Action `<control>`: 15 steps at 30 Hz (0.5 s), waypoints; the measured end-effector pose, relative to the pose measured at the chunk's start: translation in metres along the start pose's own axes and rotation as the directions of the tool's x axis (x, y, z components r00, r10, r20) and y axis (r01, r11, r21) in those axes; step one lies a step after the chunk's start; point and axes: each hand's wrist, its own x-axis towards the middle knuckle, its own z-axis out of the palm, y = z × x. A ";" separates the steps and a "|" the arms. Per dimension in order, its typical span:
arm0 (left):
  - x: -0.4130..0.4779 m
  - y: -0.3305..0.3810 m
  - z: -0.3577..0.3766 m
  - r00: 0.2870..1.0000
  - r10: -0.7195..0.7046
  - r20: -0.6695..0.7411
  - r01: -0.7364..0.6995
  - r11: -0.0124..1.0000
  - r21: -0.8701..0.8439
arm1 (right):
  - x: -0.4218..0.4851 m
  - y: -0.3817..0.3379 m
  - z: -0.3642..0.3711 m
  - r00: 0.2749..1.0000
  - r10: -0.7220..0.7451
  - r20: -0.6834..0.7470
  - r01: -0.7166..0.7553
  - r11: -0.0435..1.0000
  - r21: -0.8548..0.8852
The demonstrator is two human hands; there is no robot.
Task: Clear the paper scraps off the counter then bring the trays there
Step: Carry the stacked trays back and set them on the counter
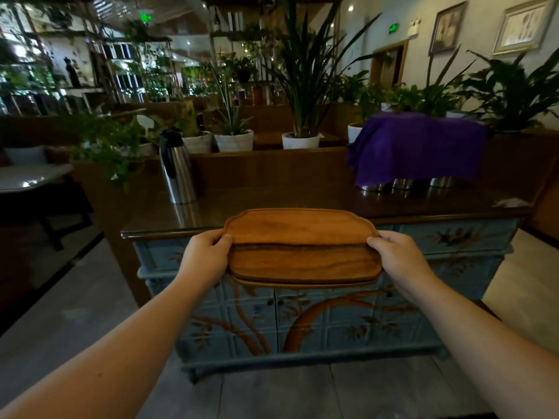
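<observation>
Bare forearms reach forward from the bottom of the view, and between them the stacked wooden trays (302, 252) are held up in the air. Left hand (205, 257) grips the near-left end, its fingers (222, 238) curled over the rim with the thumb on top; right hand (399, 257) does the same at the other end, fingers (375, 241) clenched on the edge. Two trays show, the upper one tilted up beyond the fingertips, the lower one flat between the palms, and a thin edge beneath may be a third.

Just past the fingers lies the bench (332, 204), its dark glossy top bare in the middle. A steel flask (177, 170) stands well to the left of the left fingers, and a purple cloth (417, 146) drapes over metal pots far beyond the right fingers. A pale patch (511, 202) at the far right corner could be a leftover scrap; I cannot tell.

Clearing looks largely done. What remains, as I judge it, is setting the trays down on the open stretch ahead.
</observation>
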 end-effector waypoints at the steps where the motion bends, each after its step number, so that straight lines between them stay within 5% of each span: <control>1: 0.011 -0.001 0.003 1.000 0.006 -0.002 -0.006 1.000 -0.008 | 0.013 0.001 0.004 1.000 0.000 -0.009 0.000 1.000 0.002; 15: 0.215 -0.015 0.086 0.999 -0.019 -0.027 0.019 1.000 0.025 | 0.237 0.039 0.041 0.997 -0.018 0.077 0.028 0.992 -0.126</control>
